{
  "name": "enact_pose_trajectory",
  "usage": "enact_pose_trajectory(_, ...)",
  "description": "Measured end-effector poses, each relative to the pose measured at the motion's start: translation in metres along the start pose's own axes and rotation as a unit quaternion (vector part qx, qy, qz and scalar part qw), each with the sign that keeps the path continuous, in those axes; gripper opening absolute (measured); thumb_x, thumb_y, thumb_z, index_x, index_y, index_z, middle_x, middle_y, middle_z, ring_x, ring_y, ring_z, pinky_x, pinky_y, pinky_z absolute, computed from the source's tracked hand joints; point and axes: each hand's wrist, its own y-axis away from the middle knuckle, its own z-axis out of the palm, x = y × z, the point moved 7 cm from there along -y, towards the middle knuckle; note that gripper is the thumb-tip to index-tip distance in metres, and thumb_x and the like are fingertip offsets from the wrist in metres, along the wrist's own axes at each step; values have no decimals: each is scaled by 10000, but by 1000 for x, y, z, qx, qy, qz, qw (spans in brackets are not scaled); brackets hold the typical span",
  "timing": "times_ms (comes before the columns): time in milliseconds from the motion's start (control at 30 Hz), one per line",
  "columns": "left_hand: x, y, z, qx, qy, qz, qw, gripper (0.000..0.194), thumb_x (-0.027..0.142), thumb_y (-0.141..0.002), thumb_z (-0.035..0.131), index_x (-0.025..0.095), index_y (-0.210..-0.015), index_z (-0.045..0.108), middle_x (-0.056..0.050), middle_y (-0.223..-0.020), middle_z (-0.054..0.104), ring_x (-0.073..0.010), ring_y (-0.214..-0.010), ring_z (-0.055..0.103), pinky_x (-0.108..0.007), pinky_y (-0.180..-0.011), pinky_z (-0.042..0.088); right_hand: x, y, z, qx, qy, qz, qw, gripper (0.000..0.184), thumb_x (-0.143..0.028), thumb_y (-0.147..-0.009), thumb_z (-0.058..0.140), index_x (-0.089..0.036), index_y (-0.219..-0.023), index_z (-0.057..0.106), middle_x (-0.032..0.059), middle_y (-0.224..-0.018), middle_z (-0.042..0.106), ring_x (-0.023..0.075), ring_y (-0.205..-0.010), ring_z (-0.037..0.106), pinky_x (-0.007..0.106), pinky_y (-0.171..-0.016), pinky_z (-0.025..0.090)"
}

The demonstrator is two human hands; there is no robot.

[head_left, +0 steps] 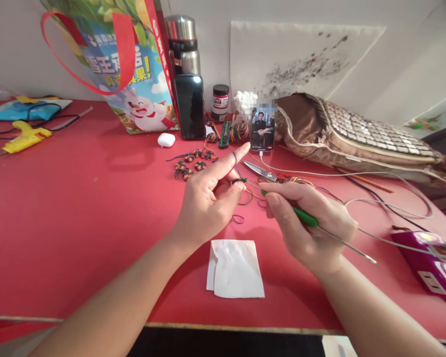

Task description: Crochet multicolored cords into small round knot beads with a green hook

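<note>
Head view: left hand [209, 198] pinches dark yarn piece [240, 180]; right hand [315, 225], at four o'clock, clamped round green-handled hook [306, 217].

1) Shopping bag [148, 99] with a red handle and a cartoon figure, standing at the back of the red table [96, 223]
2) Steel flask [181, 29] just beside it, near the wall [211, 49]
3) Dark-screened phone [190, 108], propped upright in front of the flask
4) Small white case [166, 140] near the bag's foot
5) Dark-lidded jar [220, 101], between that phone and a lit phone [263, 130] with a pale cable [308, 173] plugged in below
6) Brown handbag [360, 131] with pale squares, lying at the right
7) Yellow glue gun [27, 138] near a blue packet [18, 110], at the left
8) Folded white paper [238, 270] near the table's front edge
9) Purple box [423, 260] at far right
</note>
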Motion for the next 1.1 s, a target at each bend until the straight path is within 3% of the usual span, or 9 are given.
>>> enact_pose_trajectory(533, 1, 0, -2, -1, 54, -53, 997, 586, 64, -805, 749, 307, -1330, 840, 19, -753, 668, -158, -682, 552, -303, -676, 495, 27, 2, -10, 21, -100, 132, 986, 138, -188, -989, 766, -250, -920, 867, -20, -595, 687, 128, -479, 589, 285, -475, 508)
enact_pose_trajectory(700, 1, -1, 1, -24, 113, -74, 991, 554, 59, -805, 758, 286, -1301, 853, 13, -788, 690, -153, -718, 604, -294, -721, 556, 40, -1, -11, 27, -184, 185, 965, 121, -263, -970, 816, -242, -863, 870, 4, -596, 678, 142, -471, 563, 305, -448, 475)
enact_pose_trajectory(867, -2, -3, 2, -50, 164, -80, 982, 504, 85, -839, 770, 312, -1279, 862, 17, -792, 694, -148, -731, 621, -296, -775, 591, 52, -5, -6, 21, -289, 257, 922, 140, -352, -893, 895, -237, -817, 871, -6, -526, 620, 108, -387, 436, 269, -344, 323)
enact_pose_trajectory(1100, -5, -2, 3, -63, 199, -94, 973, 495, 102, -858, 780, 348, -1279, 860, 7, -809, 707, -165, -772, 674, -299, -741, 585, 58, -4, -4, 15, -330, 286, 900, 137, -293, -887, 852, -190, -797, 859, -34, -476, 541, 78, -392, 378, 226, -362, 276)
